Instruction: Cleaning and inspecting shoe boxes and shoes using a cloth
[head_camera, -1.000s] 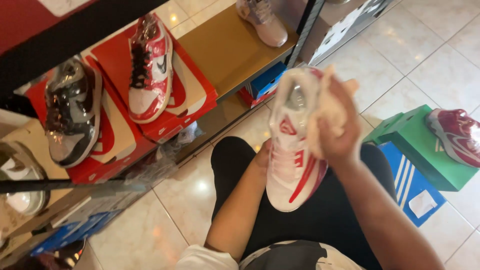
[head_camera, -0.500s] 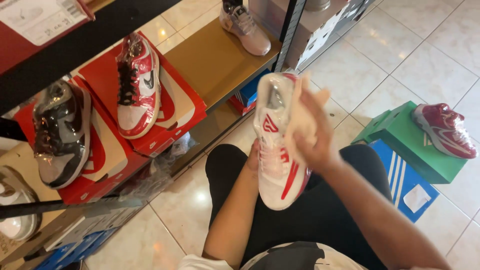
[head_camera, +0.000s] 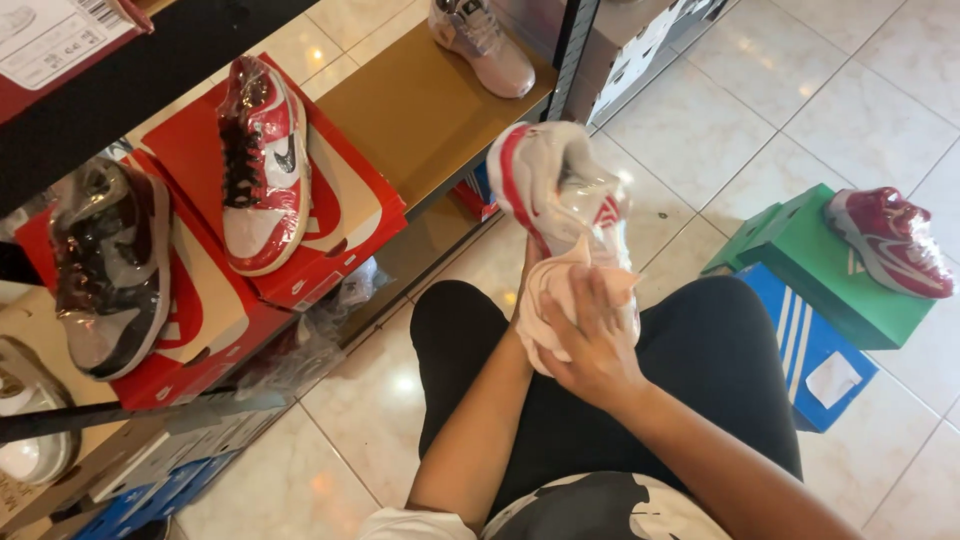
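Observation:
A white and red sneaker (head_camera: 555, 185) wrapped in clear plastic is held up over my lap, one end pointing away from me. My left hand (head_camera: 524, 300) grips it from underneath and is mostly hidden behind it. My right hand (head_camera: 598, 345) presses a pale pink cloth (head_camera: 545, 300) against the near end of the sneaker, with the fingers closed over the cloth.
On the left, a shelf (head_camera: 420, 110) carries red shoe boxes (head_camera: 340, 215) topped with wrapped sneakers, a red and white one (head_camera: 262, 165) and a dark one (head_camera: 110, 265). A pink sneaker (head_camera: 485, 45) stands further back. On the tiled floor at right, a dark red sneaker (head_camera: 890, 240) lies on a green box (head_camera: 815, 265) above a blue box (head_camera: 810, 350).
The sneaker has been turned in my hands. My right hand with the cloth has slid from the upper part down to the near end.

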